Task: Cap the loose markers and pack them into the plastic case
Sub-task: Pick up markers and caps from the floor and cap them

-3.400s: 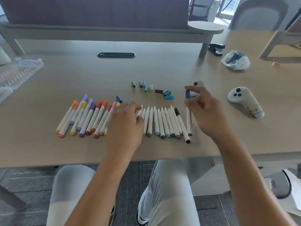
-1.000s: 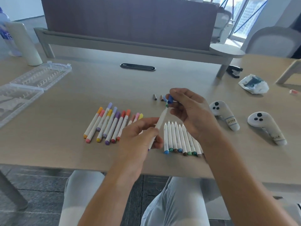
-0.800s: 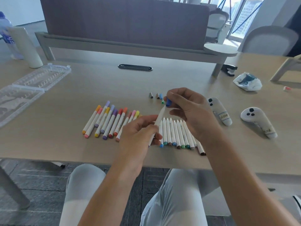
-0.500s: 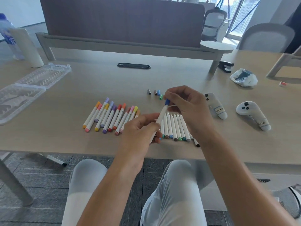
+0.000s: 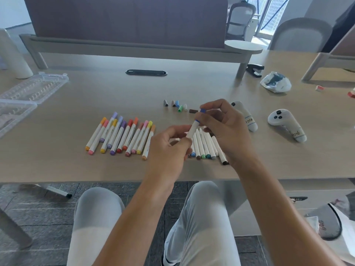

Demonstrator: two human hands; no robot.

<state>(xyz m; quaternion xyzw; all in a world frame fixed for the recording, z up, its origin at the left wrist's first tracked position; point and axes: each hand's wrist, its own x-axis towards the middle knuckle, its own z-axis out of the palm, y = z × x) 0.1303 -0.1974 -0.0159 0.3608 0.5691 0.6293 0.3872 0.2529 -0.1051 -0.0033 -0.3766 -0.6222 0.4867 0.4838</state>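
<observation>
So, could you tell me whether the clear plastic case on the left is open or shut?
Open. The plastic case lies spread flat at the table's left edge, its ribbed half facing up, with no markers visible inside it.

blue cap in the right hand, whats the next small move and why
Probably press the blue cap down onto the marker until it seats. The left hand holds the barrel tilted up, its blue tip just below the cap pinched in the right hand, and the two look nearly lined up but not joined. Then it can join the capped row.
</observation>
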